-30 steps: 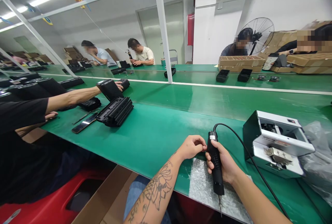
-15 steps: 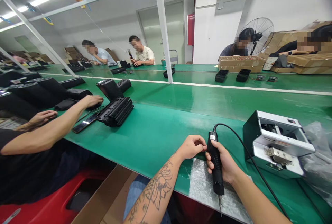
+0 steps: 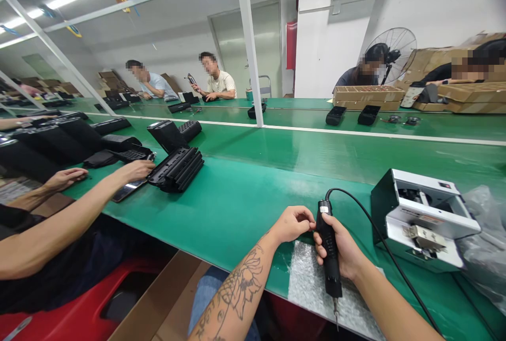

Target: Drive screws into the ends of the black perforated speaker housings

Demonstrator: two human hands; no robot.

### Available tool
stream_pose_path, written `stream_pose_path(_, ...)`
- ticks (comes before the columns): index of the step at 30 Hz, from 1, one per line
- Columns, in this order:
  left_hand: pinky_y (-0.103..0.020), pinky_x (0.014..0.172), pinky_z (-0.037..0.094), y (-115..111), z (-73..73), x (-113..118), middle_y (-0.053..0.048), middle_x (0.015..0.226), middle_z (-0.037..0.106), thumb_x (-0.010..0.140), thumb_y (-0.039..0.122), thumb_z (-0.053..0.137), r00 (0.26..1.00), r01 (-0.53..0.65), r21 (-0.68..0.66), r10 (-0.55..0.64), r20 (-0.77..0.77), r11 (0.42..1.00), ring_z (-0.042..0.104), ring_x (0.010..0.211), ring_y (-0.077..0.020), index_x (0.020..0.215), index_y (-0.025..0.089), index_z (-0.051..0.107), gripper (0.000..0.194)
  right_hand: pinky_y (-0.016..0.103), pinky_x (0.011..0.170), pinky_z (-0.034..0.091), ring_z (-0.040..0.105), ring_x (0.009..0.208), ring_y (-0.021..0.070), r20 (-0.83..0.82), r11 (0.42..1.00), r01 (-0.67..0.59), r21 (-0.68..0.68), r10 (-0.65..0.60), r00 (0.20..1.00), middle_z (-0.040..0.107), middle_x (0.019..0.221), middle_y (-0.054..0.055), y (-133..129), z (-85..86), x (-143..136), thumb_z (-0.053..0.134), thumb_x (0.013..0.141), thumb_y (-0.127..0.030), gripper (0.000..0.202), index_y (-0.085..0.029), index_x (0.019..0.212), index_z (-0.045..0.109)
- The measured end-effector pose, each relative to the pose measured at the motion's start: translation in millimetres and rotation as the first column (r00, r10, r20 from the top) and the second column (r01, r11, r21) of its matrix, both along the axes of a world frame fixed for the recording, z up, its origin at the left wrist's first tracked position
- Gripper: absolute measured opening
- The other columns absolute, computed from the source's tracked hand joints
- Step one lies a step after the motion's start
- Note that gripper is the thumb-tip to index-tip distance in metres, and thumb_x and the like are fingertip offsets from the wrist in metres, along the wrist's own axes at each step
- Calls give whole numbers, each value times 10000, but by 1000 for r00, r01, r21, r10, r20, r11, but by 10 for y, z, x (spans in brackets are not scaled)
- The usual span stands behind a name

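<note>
My right hand (image 3: 343, 249) is wrapped round a black electric screwdriver (image 3: 329, 256). The tool stands nearly upright with its bit pointing down, past the near edge of the bench, and a cable runs from its top to the right. Just left of the tool, my left hand (image 3: 295, 222) has its fingers curled in a pinch, with the fingertips close to the screwdriver's body. Whatever they may hold is too small or hidden to make out. Below both hands lies a sheet of bubble wrap (image 3: 302, 272) on the green bench (image 3: 245, 214).
Right of my hand stands a white and black machine (image 3: 427, 220), with clear plastic bags (image 3: 484, 246) beside it. Black plastic housings (image 3: 176, 169) lie to the left, near a co-worker's hand (image 3: 136, 171). A white post (image 3: 247, 40) rises mid-bench; several people sit opposite.
My hands and the screwdriver have stayed still. The co-worker's arm at left has drawn nearer, over the phone. Across the bench, a person has lowered one hand from a raised tool.
</note>
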State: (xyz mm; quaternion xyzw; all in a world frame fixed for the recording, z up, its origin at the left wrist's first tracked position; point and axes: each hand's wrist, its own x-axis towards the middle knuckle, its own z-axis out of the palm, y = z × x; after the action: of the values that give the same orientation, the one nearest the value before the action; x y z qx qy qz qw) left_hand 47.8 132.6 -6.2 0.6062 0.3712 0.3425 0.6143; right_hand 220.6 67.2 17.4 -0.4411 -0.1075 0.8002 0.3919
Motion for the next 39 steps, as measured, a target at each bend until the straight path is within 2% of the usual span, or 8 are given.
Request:
stream_pose_path(21, -227, 718, 519, -1, 10, -3, -33, 782, 722, 681, 149, 622, 1000, -7, 6, 7, -8, 1000, 656, 730, -130, 818, 130, 731, 176, 330, 409, 547, 489, 421, 115, 13, 1000, 4, 4, -4, 1000, 551, 656, -14, -2, 52, -19, 562, 1020, -575, 479, -145, 820, 631)
stream_pose_path(39, -228, 721, 522, -10, 50, -2, -24, 772, 713, 687, 138, 615, 1000, -3, 1, 3, 9, 1000, 648, 714, -123, 811, 133, 719, 161, 331, 411, 552, 484, 426, 116, 7, 1000, -3, 15, 3, 1000, 552, 656, -18, -2, 11, -7, 573, 1011, -587, 473, -148, 848, 635)
